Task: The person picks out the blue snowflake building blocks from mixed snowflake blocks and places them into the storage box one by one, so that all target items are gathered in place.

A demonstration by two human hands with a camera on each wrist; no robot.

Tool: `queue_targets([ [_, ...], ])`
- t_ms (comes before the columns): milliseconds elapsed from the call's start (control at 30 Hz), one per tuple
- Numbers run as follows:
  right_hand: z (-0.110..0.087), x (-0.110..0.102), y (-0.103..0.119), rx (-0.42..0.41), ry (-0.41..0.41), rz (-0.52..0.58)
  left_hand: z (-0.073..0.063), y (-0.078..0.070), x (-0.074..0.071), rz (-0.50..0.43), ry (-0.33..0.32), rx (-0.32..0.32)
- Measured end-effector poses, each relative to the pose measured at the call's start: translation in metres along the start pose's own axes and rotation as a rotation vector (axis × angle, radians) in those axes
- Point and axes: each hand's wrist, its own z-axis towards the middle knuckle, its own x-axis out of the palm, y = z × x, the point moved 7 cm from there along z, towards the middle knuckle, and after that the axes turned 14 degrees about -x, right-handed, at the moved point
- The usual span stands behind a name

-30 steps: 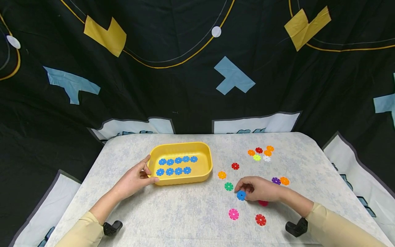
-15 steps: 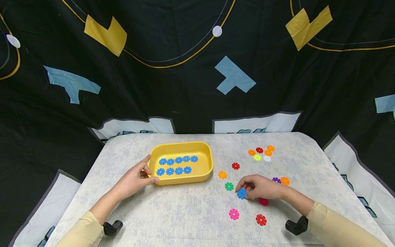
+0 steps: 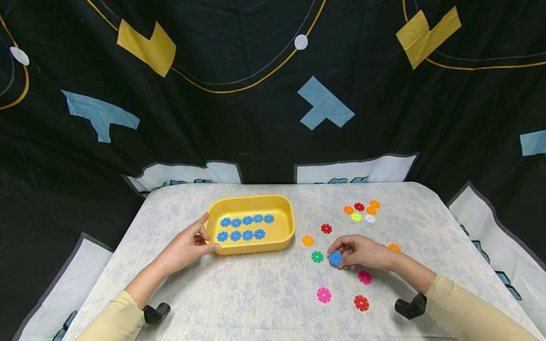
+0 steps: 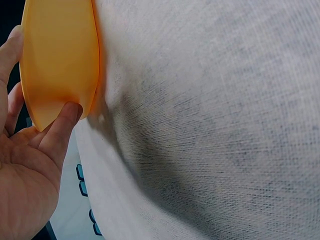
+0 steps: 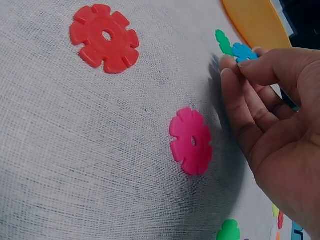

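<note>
A shallow yellow plastic tray [image 3: 279, 245] stands on the left half of the table. Inside it, flat blue notched discs [image 3: 248, 235] lie in two rows. My left hand [image 3: 191, 244] grips the tray's left end, thumb at the near corner and fingers along the side; the left wrist view shows the fingers against the tray's wall [image 4: 60, 55]. Between thumb and fingertips, my right hand [image 3: 362, 251] pinches one blue notched disc [image 3: 335, 258], just above the table. Near it on the cloth lies a green disc [image 3: 317, 256]. In the right wrist view, fingers partly cover the blue disc [image 5: 243, 51].
Around the right hand lie a pink disc [image 3: 323, 295], a red disc [image 3: 361, 303], a crimson disc [image 3: 364, 277] and orange ones [image 3: 308, 241]. A mixed cluster with a white disc [image 3: 369, 218] sits at the back right. A dark curtain [image 3: 264, 132] hangs behind the table.
My right hand has moved slightly away from me with the blue disc, uncovering the crimson disc and covering the purple one. The left hand stays on the tray.
</note>
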Motion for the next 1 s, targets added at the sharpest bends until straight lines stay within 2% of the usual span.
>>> queue_targets([
  [367,0.005,-0.006,0.004,-0.017,-0.007,0.049,0.000,-0.001,0.000,0.012,-0.005,0.001],
  [800,0.017,-0.022,0.017,0.013,-0.055,-0.015,0.000,-0.001,-0.001,0.003,-0.009,0.003],
  [1000,0.023,-0.031,0.024,0.023,-0.046,-0.059,0.001,0.000,0.000,-0.004,-0.003,0.005],
])
